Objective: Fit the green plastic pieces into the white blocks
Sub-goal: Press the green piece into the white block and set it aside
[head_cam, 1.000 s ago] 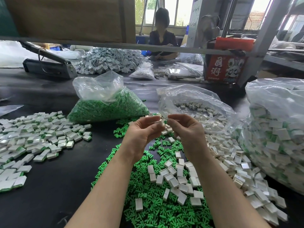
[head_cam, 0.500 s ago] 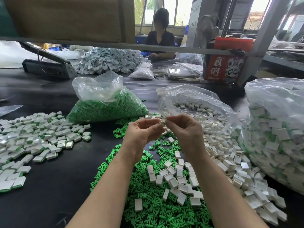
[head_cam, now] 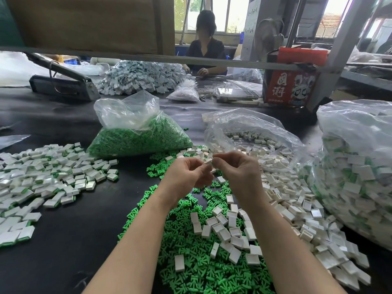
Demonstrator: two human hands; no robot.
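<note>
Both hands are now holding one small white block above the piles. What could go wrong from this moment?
1. The left hand and right hand pinch the white block only by fingertips; it may slip into the loose green pieces below and be hard to find.
2. Unfilled white blocks lie mixed on the green pieces, so a dropped block could be confused with them.
3. The fingers hide the joint, so a poorly seated piece may go unnoticed.

**Count on the table**

I count two hands, left (head_cam: 186,175) and right (head_cam: 239,175), and one white block (head_cam: 207,162) between them. Four clear bags: one of green pieces (head_cam: 135,132), one of white blocks (head_cam: 254,132), one big mixed bag (head_cam: 358,166), one small far bag (head_cam: 183,93). One red box (head_cam: 290,85). Loose pieces: too many to count.
</note>
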